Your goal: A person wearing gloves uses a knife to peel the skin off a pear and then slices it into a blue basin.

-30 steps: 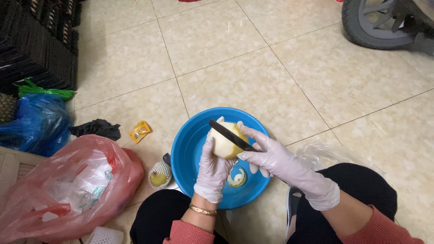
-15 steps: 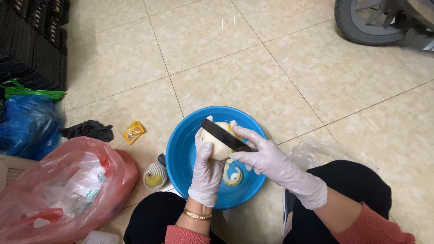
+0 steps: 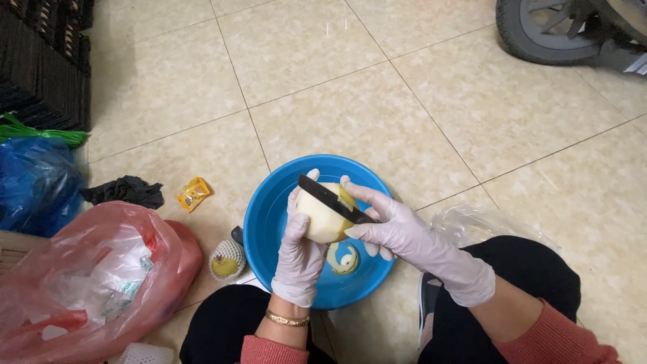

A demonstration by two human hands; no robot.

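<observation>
Left hand (image 3: 300, 253) cups fruit (image 3: 322, 214) over bowl (image 3: 269, 209), frame centre; right hand (image 3: 397, 226) grips knife (image 3: 333, 199), blade slanting across fruit's top.

I see thin matt latex gloves on both hands, a glossy blue plastic bowl (image 3: 269, 222), a dark matt knife blade (image 3: 333, 200), crinkly red plastic bag (image 3: 101, 276), polished tile floor (image 3: 377, 101).

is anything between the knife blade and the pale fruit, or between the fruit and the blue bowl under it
Nothing visible. The black knife blade in the gloved right hand lies directly on the pale peeled fruit, held by the gloved left hand above the round blue plastic bowl; only a peel curl lies inside.
</observation>
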